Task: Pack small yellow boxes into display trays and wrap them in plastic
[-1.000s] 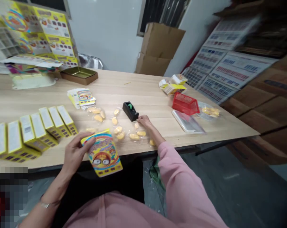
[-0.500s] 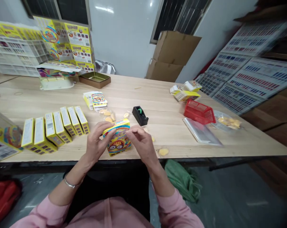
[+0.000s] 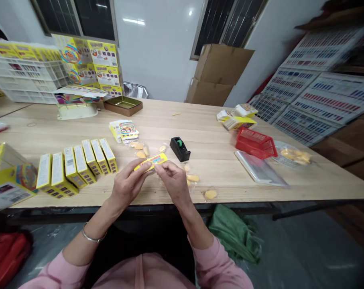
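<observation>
Between my two hands is a small yellow printed box (image 3: 158, 159), turned so that one narrow yellow side faces up. My left hand (image 3: 127, 181) grips its left end, thumb along the near side. At its right end the fingers of my right hand (image 3: 173, 180) pinch the edge. Small wrapped yellow pieces (image 3: 140, 154) lie just beyond the box, and others (image 3: 193, 178) are to the right of my right hand. A black tape dispenser (image 3: 179, 149) with a green roll stands behind my right hand.
A row of upright yellow boxes (image 3: 75, 166) stands at left, beside a larger display carton (image 3: 11, 176). Flattened boxes (image 3: 124, 130) lie behind my hands. At right are a red basket (image 3: 255, 143), clear plastic bags (image 3: 260, 168) and a bag of yellow pieces (image 3: 293, 155).
The box has tipped, so its big-eyed printed front is turned out of view and a narrow side shows on top. Both hands still hold it. The camera view has shifted slightly.
</observation>
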The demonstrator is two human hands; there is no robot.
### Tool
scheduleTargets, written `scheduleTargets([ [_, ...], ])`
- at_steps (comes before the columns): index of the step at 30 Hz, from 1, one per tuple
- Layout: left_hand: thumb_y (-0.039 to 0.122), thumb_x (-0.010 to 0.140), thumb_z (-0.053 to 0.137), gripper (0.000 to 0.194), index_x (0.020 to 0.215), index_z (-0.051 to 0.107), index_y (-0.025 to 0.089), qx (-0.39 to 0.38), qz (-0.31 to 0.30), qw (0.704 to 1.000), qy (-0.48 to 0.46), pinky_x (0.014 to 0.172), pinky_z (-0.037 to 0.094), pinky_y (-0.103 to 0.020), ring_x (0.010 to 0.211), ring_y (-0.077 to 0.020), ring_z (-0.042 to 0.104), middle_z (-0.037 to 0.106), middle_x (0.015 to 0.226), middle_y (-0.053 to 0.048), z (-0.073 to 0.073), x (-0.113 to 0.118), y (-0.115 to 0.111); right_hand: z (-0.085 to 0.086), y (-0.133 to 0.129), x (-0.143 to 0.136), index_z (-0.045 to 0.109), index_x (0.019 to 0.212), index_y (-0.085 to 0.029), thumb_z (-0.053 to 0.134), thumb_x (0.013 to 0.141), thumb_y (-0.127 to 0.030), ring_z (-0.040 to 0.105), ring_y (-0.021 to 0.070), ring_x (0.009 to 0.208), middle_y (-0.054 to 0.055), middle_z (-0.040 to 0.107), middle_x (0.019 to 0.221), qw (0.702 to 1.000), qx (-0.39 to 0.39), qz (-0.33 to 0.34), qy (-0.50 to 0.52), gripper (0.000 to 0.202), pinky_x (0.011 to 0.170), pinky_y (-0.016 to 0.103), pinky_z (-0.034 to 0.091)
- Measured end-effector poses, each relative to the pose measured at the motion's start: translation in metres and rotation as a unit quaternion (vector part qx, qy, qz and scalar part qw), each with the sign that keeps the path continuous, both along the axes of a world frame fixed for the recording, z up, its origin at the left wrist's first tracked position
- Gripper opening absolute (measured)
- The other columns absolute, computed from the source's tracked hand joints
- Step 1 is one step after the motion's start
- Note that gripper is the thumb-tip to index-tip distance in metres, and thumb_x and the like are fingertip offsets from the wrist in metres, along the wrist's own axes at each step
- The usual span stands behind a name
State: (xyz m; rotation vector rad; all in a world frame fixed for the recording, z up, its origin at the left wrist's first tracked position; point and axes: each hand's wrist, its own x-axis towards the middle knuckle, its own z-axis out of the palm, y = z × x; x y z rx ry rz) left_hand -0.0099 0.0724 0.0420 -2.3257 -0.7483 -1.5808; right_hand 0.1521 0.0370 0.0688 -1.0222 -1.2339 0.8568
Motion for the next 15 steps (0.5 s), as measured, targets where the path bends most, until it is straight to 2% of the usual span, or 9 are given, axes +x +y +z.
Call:
scheduleTargets([
  [5,0.007,0.083,0.072,0.043,0.123,0.062,0.019,0.06,0.018,0.996,0.059,0.085,0.059,-0.029,0.101,-0.021,0.071,0.071,0.115,-0.014,-0.007,-0.01,0.004,-0.007,0.003,0.001,0.064,0.06,-0.018,0.07,0.077,-0.045,0.049,0.0101,0.051,-0.002,0.058,0.055,0.996,-0.087,0.017,0.027,0.033,0.052,0.024,0.041],
  [8,0.004,0.082,0.071,0.046,0.125,0.062,0.018,0.072,0.008,0.994,0.083,0.086,0.058,-0.029,0.102,-0.0211,0.071,0.072,0.114,-0.014,-0.008,-0.013,0.003,-0.015,0.004,0.003,0.067,0.062,-0.018,0.072,0.074,-0.05,0.049,0.0098,0.049,0.0,0.063,0.057,0.991,-0.122,0.04,0.049,0.035,0.049,0.024,0.041],
  [12,0.01,0.084,0.071,0.039,0.121,0.064,0.02,0.032,-0.013,0.998,0.044,0.085,0.057,-0.028,0.101,-0.02,0.071,0.072,0.114,-0.012,0.003,-0.008,-0.003,-0.024,0.008,0.001,0.069,0.065,-0.017,0.071,0.068,-0.067,0.05,0.0106,0.045,0.004,0.067,0.06,0.979,-0.16,0.096,0.081,0.051,0.043,0.024,0.04],
  [15,0.016,0.087,0.07,0.031,0.117,0.066,0.022,-0.047,-0.049,0.998,-0.001,0.086,0.057,-0.03,0.101,-0.0191,0.07,0.072,0.111,-0.008,0.015,-0.005,-0.006,-0.031,0.013,-0.001,0.065,0.053,-0.019,0.06,0.073,-0.077,0.041,0.0093,0.037,0.001,0.056,0.043,0.985,-0.139,0.086,0.054,0.061,0.04,0.025,0.032],
])
